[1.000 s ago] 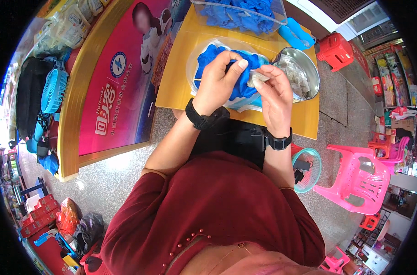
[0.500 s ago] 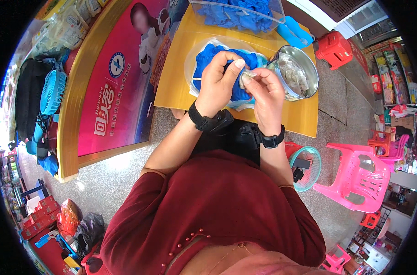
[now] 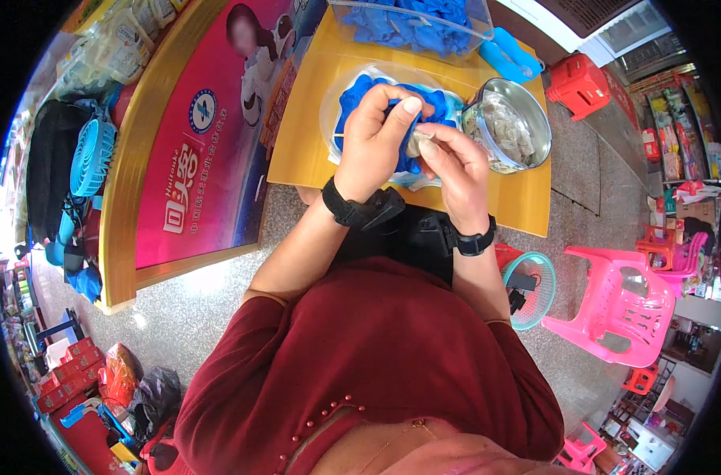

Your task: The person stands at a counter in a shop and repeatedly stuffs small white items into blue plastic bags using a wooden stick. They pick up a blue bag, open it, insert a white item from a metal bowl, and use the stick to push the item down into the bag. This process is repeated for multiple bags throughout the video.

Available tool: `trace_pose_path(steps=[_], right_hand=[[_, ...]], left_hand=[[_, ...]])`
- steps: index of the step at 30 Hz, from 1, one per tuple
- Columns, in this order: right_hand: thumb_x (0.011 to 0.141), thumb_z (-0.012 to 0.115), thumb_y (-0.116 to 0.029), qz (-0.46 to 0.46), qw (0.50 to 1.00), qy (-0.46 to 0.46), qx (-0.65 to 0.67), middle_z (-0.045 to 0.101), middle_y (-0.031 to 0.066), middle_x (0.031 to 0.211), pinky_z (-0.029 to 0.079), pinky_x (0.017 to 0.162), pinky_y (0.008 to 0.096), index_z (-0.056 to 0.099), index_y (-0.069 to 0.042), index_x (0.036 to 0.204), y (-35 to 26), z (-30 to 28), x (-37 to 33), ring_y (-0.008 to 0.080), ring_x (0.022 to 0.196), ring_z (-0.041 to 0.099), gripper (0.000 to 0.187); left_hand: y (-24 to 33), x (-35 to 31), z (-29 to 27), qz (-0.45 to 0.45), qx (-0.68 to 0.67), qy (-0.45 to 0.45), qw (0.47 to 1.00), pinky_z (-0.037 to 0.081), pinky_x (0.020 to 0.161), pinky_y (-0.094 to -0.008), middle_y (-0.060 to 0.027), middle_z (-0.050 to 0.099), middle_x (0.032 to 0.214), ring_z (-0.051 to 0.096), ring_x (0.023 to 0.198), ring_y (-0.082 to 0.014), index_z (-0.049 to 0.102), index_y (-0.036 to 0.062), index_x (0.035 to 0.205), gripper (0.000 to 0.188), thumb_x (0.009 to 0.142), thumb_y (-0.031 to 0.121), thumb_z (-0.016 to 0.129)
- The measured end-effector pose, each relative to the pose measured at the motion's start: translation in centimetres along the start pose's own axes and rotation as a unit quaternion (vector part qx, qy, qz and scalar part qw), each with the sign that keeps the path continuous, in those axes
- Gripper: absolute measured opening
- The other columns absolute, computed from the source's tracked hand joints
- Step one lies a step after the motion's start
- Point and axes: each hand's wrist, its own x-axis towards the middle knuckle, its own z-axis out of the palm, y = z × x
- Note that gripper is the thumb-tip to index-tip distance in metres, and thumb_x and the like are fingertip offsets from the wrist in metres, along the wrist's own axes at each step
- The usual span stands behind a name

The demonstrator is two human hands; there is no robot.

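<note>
Above a wooden table [image 3: 297, 150], my left hand [image 3: 370, 146] is closed around a small blue cloth piece [image 3: 409, 136], thumb raised along it. My right hand [image 3: 461, 176] pinches a small pale packet [image 3: 416, 143] against the cloth's right edge. Whether the packet is partly inside the cloth is hidden by my fingers. Beneath both hands sits a clear round basin [image 3: 326, 111] with a blue cloth heap [image 3: 354, 96] in it. Right of the basin stands a round metal tin [image 3: 545, 119] holding several small clear-and-pale packets [image 3: 506, 131].
A clear plastic box [image 3: 455, 46] of blue pieces stands at the table's far edge, beside a bright blue object [image 3: 509, 57]. A pink plastic chair [image 3: 614, 305] and a turquoise basket [image 3: 544, 297] stand on the floor at right. A counter [image 3: 123, 214] runs along the left.
My right hand has shifted slightly down, with its fingers closer over the pale packet. My left hand has barely moved and still grips the blue cloth.
</note>
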Motion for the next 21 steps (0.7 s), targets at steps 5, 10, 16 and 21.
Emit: trace_pose_path(steps=[5, 10, 16, 21], right_hand=[[0.092, 0.065, -0.007, 0.022, 0.998, 0.037, -0.048, 0.066, 0.0024, 0.09, 0.044, 0.058, 0.018, 0.065, 0.0, 0.108, 0.6, 0.0, 0.0, 0.0051, 0.074, 0.058, 0.018], [0.092, 0.066, -0.012, 0.04, 0.998, 0.046, -0.027, 0.063, 0.001, 0.079, 0.037, 0.049, 0.0178, 0.06, -0.002, 0.103, -0.7, 0.8, 0.8, 0.0032, 0.06, 0.051, 0.016], [0.092, 0.065, -0.01, 0.034, 0.995, 0.094, -0.004, 0.06, 0.0007, 0.075, 0.034, 0.045, 0.0188, 0.062, -0.002, 0.097, 0.5, 0.3, 0.8, 0.0033, 0.053, 0.047, 0.011], [0.095, 0.061, -0.012, 0.028, 0.992, 0.118, 0.034, 0.052, -0.0009, 0.068, 0.033, 0.044, 0.0201, 0.058, -0.004, 0.095, 0.5, -0.5, 1.2, 0.0043, 0.052, 0.044, 0.008]], left_hand=[[-0.4, 0.3, -0.2, 0.014, 0.021, -0.013, 1.0, 0.049, 0.087, -0.0302, -0.0097, 0.066, 0.103, 0.062, 0.095, -0.0157, 0.058, 0.0032, 0.097, 0.012, 0.099, 0.014, 0.053], [-0.1, 0.2, 0.0, -0.025, -0.02, -0.04, 0.999, 0.047, 0.091, -0.0301, -0.0114, 0.065, 0.111, 0.059, 0.102, -0.016, 0.058, 0.0032, 0.098, 0.012, 0.099, 0.014, 0.054], [0.4, 0.4, 0.4, -0.078, -0.007, -0.042, 0.996, 0.045, 0.094, -0.029, -0.011, 0.061, 0.118, 0.056, 0.107, -0.0164, 0.057, -0.0005, 0.113, 0.023, 0.099, 0.018, 0.056], [-0.4, 0.6, -0.2, -0.114, 0.031, -0.07, 0.99, 0.047, 0.091, -0.0278, -0.0076, 0.061, 0.11, 0.057, 0.103, -0.0139, 0.053, -0.0032, 0.125, 0.036, 0.097, 0.018, 0.06]])
